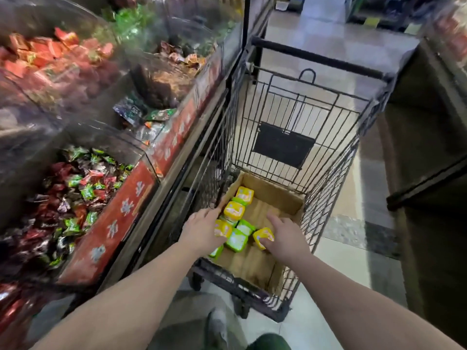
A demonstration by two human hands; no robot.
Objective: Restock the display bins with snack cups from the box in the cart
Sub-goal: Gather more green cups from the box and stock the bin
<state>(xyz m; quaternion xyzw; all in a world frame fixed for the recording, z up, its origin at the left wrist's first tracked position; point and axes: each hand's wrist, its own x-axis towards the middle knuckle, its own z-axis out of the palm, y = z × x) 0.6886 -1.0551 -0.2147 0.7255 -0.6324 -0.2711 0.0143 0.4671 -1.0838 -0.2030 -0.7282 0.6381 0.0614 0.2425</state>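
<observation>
An open cardboard box [275, 195] sits in the black wire cart [336, 157]. Several yellow and green snack cups [238, 239] lie along the box's left side. My left hand [202, 229] is down at the box's left edge, fingers closed around a yellow snack cup [222, 229]. My right hand [285, 239] is inside the box, gripping another yellow snack cup [262, 237] from the right. The clear display bins [83, 198] stand to the left of the cart, filled with wrapped sweets.
The bins have red front panels [118, 215] and hold red, green and brown wrapped snacks. A dark shelf unit [429, 152] stands right of the cart. Tiled floor [316, 31] runs ahead. My shoe [216, 324] shows below the cart.
</observation>
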